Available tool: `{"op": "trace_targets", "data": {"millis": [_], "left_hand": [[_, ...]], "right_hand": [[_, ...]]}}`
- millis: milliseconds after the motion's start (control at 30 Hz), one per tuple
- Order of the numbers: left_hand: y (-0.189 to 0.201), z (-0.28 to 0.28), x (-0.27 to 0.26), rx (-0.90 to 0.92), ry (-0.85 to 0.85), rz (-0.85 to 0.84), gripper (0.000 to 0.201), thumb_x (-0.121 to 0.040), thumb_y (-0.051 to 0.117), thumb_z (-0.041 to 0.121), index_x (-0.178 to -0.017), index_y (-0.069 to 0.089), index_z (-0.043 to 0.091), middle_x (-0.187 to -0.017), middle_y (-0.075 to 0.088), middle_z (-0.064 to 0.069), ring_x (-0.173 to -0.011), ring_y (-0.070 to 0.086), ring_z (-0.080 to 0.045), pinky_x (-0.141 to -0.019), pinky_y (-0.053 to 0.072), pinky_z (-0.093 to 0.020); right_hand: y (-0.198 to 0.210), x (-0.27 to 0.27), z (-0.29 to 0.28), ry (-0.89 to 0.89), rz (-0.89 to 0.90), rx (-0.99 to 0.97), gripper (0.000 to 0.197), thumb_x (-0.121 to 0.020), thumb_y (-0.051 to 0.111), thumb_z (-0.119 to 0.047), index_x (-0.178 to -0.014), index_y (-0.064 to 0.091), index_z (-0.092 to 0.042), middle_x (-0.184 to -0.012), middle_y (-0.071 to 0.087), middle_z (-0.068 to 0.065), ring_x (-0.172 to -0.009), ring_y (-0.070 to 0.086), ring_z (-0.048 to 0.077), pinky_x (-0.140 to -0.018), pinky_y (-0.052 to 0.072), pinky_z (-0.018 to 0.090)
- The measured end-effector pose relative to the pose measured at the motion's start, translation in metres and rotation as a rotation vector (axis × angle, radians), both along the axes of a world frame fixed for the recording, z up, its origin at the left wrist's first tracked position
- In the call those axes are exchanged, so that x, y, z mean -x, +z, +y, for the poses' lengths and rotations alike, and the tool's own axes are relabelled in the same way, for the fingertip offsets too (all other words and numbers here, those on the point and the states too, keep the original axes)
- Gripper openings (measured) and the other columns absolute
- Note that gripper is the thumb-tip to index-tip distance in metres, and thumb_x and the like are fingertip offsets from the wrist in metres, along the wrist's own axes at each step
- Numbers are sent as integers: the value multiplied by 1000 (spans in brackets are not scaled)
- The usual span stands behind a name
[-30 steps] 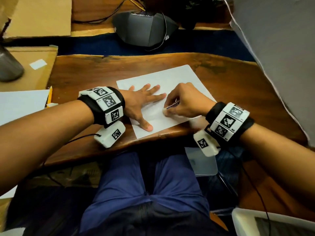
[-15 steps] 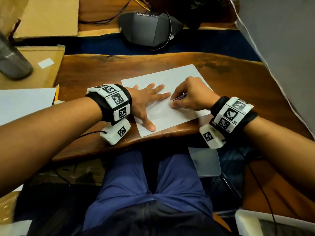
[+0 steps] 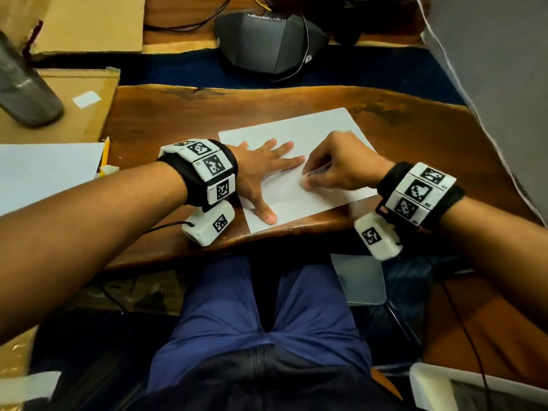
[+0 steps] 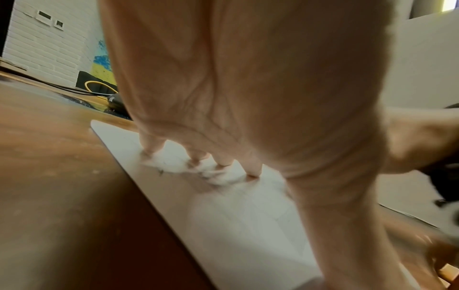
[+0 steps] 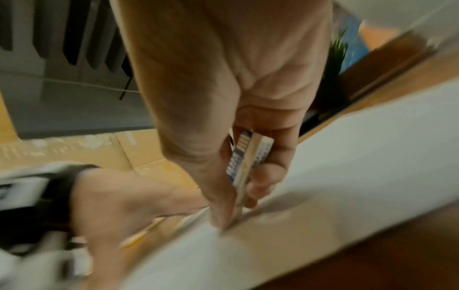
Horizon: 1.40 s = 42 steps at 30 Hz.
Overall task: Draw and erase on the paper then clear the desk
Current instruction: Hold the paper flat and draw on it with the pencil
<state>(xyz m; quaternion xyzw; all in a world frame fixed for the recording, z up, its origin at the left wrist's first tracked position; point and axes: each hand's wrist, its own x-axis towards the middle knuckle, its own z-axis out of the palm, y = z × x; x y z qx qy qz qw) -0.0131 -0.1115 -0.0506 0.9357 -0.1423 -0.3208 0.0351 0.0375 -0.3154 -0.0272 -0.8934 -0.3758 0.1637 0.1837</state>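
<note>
A white sheet of paper (image 3: 311,129) lies on the wooden desk (image 3: 178,120) near its front edge. My left hand (image 3: 267,164) lies flat on the sheet's left part, fingers spread and straight (image 4: 253,168), holding the paper (image 4: 236,225) down. My right hand (image 3: 308,179) pinches a small eraser (image 3: 318,170) in a blue and white sleeve (image 5: 246,162) between thumb and fingers. Its lower end presses on the paper (image 5: 347,157) just right of the left fingertips. The eraser's tip is hidden by the fingers.
A yellow pencil (image 3: 104,152) lies at the desk's left edge beside a stack of white sheets (image 3: 44,170). Behind are cardboard (image 3: 74,114), a grey bottle (image 3: 23,93) and a black conference phone (image 3: 267,43). A grey partition (image 3: 504,69) stands to the right.
My right hand has rubbed the eraser a little away across the paper and back. The left hand has stayed flat on the sheet. The head view has shifted slightly.
</note>
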Motion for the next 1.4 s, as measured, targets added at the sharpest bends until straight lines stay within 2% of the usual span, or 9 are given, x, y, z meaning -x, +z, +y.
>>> {"op": "trace_targets", "data": {"millis": [167, 400, 600, 733, 833, 967, 1100, 1233, 1400], "left_hand": [[-2, 2, 0, 4, -1, -4, 138, -50, 73, 80, -147, -20, 49, -155, -36, 15, -144, -31, -17, -115, -7, -66], [1, -1, 2, 2, -3, -13, 137, -55, 75, 75, -151, -17, 44, -157, -34, 11, -146, -29, -20, -115, -6, -66], [1, -2, 0, 8, -10, -6, 137, -54, 75, 75, -150, -18, 46, -157, -34, 12, -145, -30, -19, -115, -6, -66], [2, 0, 1, 1, -7, -3, 136, -54, 75, 75, -150, -18, 45, -157, -34, 11, -145, -29, -19, -115, -6, -66], [2, -3, 0, -5, -13, -3, 136, -54, 75, 75, -149, -18, 47, -157, -34, 12, -146, -29, -19, -115, -5, -66], [3, -2, 2, -1, -4, 0, 135, -58, 76, 73, -150, -18, 44, -156, -35, 11, -145, -29, -19, -115, -6, -66], [3, -3, 0, -9, -17, 0, 135, -57, 76, 73, -149, -19, 46, -157, -34, 11, -146, -29, -20, -115, -6, -66], [4, -2, 3, 4, -3, -4, 135, -57, 77, 71, -150, -17, 45, -157, -34, 10, -146, -28, -20, -115, -6, -66], [3, -3, 1, 6, -7, -9, 135, -55, 76, 74, -150, -16, 47, -158, -33, 10, -146, -28, -21, -114, -5, -67]], "right_hand": [[-6, 19, 2, 109, -33, -8, 18, -75, 84, -30, -88, 80, -18, -84, 75, -7, -73, 65, 6, -71, 52, 20], [-4, 10, 0, 17, 16, -35, 16, -73, 85, -29, -84, 78, -21, -74, 70, -3, -63, 57, 4, -55, 35, 9], [-3, 1, -2, -102, 86, -58, 16, -72, 85, -30, -85, 80, -23, -80, 74, -3, -76, 66, 11, -67, 54, 29], [-5, 18, 7, 79, 65, 5, 15, -75, 84, -30, -87, 81, -22, -82, 75, -6, -76, 66, 6, -69, 50, 21], [0, -2, 2, -92, 51, -23, 15, -76, 83, -29, -88, 80, -22, -86, 75, -2, -82, 67, 11, -70, 52, 24], [-5, 22, 9, 93, 76, 17, 14, -75, 83, -28, -88, 80, -21, -83, 76, -5, -77, 68, 6, -72, 54, 21], [-1, 4, 4, -70, 42, -17, 16, -76, 83, -30, -89, 80, -21, -85, 76, -2, -81, 67, 12, -68, 50, 22], [-5, 22, 13, 91, 46, 22, 15, -75, 85, -26, -88, 80, -20, -83, 75, -6, -77, 66, 4, -71, 51, 17], [-2, 6, 12, -39, 0, -12, 15, -75, 83, -26, -88, 80, -19, -83, 75, -3, -81, 67, 12, -68, 49, 22]]}}
